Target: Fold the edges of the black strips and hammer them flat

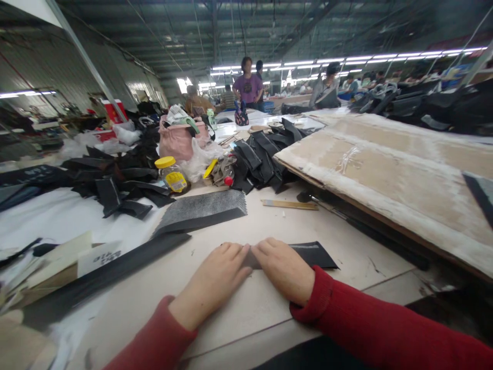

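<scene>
Both my hands rest side by side on the white worktable, in red sleeves. My left hand lies flat with fingers together, pressing down on the left end of a small black fabric piece. My right hand lies flat on the same piece, fingers stretched out and touching the left hand's fingertips. The right end of the piece sticks out past my right hand. A grey felt-like sheet lies just beyond my hands, and a long black strip runs to the left of them.
A tilted glue-stained board fills the right side. Piles of black fabric pieces, a yellow-lidded jar, a pink bag and a wooden stick lie further back. Other people stand at the far end.
</scene>
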A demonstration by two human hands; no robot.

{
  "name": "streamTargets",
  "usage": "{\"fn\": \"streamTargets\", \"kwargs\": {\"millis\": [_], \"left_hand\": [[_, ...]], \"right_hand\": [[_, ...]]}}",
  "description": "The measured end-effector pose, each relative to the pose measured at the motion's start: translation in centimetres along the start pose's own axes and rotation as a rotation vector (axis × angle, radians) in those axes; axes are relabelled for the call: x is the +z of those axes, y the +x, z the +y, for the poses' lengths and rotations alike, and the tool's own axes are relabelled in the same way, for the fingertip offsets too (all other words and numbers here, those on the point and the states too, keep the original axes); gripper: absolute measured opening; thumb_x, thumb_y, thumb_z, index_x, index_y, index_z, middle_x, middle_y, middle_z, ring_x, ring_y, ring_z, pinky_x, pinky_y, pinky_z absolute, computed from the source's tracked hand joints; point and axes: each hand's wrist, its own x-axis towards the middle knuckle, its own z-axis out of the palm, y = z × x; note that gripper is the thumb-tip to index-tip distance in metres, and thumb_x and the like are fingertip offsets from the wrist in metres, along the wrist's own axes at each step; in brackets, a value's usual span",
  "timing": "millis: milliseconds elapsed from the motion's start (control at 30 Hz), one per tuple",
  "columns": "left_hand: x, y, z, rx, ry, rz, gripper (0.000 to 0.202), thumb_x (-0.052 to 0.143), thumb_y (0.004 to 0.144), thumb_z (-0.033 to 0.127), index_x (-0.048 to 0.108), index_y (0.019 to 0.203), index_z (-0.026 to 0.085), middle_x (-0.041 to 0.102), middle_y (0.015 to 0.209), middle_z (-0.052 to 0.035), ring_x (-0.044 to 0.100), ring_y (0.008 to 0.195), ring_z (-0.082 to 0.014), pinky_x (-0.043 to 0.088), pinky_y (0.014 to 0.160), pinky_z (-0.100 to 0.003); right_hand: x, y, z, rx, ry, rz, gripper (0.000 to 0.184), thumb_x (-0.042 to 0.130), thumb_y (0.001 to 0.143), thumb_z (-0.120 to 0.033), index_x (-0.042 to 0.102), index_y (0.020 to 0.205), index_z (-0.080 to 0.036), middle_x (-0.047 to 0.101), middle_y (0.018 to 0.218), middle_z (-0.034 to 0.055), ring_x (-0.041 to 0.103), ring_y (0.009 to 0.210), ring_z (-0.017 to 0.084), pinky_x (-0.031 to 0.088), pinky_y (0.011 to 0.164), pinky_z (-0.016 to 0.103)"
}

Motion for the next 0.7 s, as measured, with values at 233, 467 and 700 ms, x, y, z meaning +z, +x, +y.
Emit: {"fn": "streamTargets", "kwargs": {"millis": [233, 467, 700], "left_hand": [[-0.2, -0.1, 0.2, -0.041, 0.013, -0.013, 0.039, 0.045, 0.088, 0.034, 0.048, 0.123, 0.018, 0.057, 0.107, -0.0071, 0.049, 0.097, -0.0223, 0.040, 0.087, -0.038], [0.3, 0.1, -0.2, -0.033, -0.009, 0.027, 0.037, 0.044, 0.088, 0.036, 0.049, 0.122, 0.023, 0.057, 0.108, -0.0056, 0.050, 0.098, -0.0216, 0.040, 0.087, -0.038], [1.2, 0.0, -0.9, 0.010, -0.006, 0.111, 0.038, 0.045, 0.087, 0.038, 0.051, 0.119, 0.020, 0.056, 0.111, -0.0077, 0.051, 0.101, -0.0232, 0.041, 0.090, -0.041]], "right_hand": [[-1.3, -1.4, 0.9, 0.044, 0.002, -0.042, 0.014, 0.048, 0.084, -0.011, 0.057, 0.095, -0.013, 0.056, 0.088, 0.0065, 0.048, 0.081, 0.019, 0.044, 0.074, 0.032], [-2.3, -4.1, 2.5, 0.093, -0.011, -0.036, 0.020, 0.046, 0.085, -0.011, 0.058, 0.101, -0.012, 0.057, 0.088, 0.0079, 0.050, 0.082, 0.019, 0.046, 0.074, 0.033], [-2.1, -6.1, 3.4, 0.134, 0.067, 0.076, 0.029, 0.044, 0.084, -0.008, 0.054, 0.111, -0.013, 0.058, 0.097, 0.0099, 0.050, 0.091, 0.019, 0.046, 0.081, 0.034]]}}
